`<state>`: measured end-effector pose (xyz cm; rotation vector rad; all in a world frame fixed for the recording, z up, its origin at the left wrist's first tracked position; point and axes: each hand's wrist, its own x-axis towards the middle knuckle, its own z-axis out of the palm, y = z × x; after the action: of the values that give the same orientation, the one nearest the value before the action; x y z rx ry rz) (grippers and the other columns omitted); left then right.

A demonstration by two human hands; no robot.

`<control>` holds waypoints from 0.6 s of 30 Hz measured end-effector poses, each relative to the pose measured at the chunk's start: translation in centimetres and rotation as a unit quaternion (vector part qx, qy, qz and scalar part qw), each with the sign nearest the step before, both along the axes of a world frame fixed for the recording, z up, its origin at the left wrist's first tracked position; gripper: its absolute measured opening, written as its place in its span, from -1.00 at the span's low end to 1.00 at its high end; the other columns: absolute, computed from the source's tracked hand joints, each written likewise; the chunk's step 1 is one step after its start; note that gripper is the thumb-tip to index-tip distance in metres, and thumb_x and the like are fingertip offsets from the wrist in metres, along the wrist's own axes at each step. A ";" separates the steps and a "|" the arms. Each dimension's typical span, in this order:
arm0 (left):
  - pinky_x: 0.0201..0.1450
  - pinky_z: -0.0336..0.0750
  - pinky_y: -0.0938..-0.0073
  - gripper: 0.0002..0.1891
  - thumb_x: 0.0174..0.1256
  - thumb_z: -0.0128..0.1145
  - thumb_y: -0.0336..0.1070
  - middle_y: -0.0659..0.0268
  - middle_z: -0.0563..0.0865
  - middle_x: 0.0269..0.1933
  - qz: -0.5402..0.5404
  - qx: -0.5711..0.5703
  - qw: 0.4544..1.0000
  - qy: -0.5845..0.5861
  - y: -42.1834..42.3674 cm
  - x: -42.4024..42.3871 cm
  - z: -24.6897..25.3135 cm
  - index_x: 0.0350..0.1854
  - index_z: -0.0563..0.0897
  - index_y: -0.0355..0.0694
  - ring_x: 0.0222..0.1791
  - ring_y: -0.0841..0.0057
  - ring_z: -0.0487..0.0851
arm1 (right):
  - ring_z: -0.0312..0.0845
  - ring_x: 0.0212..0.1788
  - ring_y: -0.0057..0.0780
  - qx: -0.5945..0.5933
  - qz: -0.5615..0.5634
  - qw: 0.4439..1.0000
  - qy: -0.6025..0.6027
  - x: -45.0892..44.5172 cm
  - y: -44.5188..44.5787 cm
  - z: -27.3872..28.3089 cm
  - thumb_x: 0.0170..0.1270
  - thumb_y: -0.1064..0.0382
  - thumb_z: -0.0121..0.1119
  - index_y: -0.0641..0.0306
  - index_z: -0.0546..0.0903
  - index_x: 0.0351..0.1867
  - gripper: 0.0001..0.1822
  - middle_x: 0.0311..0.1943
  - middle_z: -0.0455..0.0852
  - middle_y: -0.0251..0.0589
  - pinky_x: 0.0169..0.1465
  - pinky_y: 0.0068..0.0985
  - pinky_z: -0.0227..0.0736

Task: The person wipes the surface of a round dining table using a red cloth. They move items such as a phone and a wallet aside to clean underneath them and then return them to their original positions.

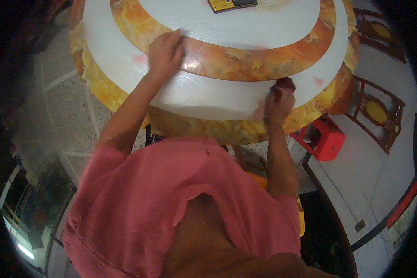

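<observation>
A round table with a glossy white top and orange marbled bands (pixel 229 59) stands before me. My left hand (pixel 166 52) is over the inner marbled band at the left, its fingers blurred; whether it holds anything is unclear. My right hand (pixel 279 102) is closed on a dark red cloth (pixel 284 84) at the table's near right part, over the outer white ring. Pinkish smears (pixel 139 58) show on the white surface near my left hand, and another smear (pixel 318 81) lies to the right of the cloth.
A yellow and black flat object (pixel 232 5) lies on the table's middle at the top edge of view. Right of the table are a red plastic stool (pixel 328 139) and wooden chairs with openwork backs (pixel 377 111). A cable (pixel 340 194) runs along the floor.
</observation>
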<state>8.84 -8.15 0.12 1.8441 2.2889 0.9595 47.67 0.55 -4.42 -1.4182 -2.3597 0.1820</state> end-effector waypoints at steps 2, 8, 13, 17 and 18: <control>0.05 0.44 0.14 -0.54 0.05 0.14 -0.38 0.01 0.63 -0.07 0.080 0.021 0.996 0.023 -5.6 -2.8 -2.5 0.10 0.54 -0.17 -0.04 0.05 0.57 | 0.52 -0.13 -0.14 -0.132 0.003 0.990 0.054 -1.9 -3.5 0.8 0.02 0.29 0.25 0.16 0.58 -0.19 -0.73 -0.22 0.61 -0.18 -0.04 -0.25 0.44; 0.18 0.30 0.05 -0.54 0.17 0.10 -0.21 0.04 0.50 0.15 0.271 -0.054 0.961 0.025 -13.0 -4.1 -5.1 0.16 0.52 -0.12 0.16 0.07 0.41 | 0.56 -0.17 -0.31 -0.232 0.115 0.900 0.350 -11.2 -5.7 8.0 -0.01 0.45 0.21 0.22 0.57 -0.15 -0.69 -0.20 0.60 -0.18 -0.06 -0.50 0.47; 0.18 0.29 0.05 -0.54 0.19 0.07 -0.18 0.05 0.50 0.15 0.256 -0.069 0.961 0.072 -13.3 -3.7 -5.5 0.17 0.51 -0.13 0.17 0.10 0.41 | 0.55 -0.08 -0.26 -0.168 0.024 0.951 0.259 -15.2 5.2 7.1 0.03 0.31 0.28 0.25 0.60 -0.16 -0.71 -0.17 0.62 -0.10 0.02 -0.35 0.45; 0.17 0.30 0.06 -0.56 0.20 0.06 -0.19 0.08 0.50 0.12 0.261 -0.073 0.959 0.086 -12.7 -3.6 -5.1 0.16 0.52 -0.11 0.16 0.12 0.42 | 0.51 -0.06 -0.15 0.009 -0.005 0.998 0.060 -16.9 8.1 4.4 0.01 0.09 0.33 0.19 0.61 -0.11 -0.60 -0.15 0.62 -0.10 0.04 -0.22 0.40; 0.16 0.30 0.05 -0.56 0.20 0.05 -0.20 0.09 0.50 0.12 0.260 -0.073 0.959 0.088 -12.7 -3.8 -5.3 0.16 0.52 -0.10 0.17 0.12 0.42 | 0.50 -0.07 -0.17 0.123 0.028 0.990 0.056 -17.8 7.7 3.4 0.03 0.03 0.30 0.11 0.62 -0.16 -0.64 -0.19 0.61 -0.15 -0.01 -0.18 0.39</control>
<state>4.99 -20.86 -5.13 1.3384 2.9430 0.6531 29.92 8.27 -1.06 -1.1948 -2.2428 -0.0158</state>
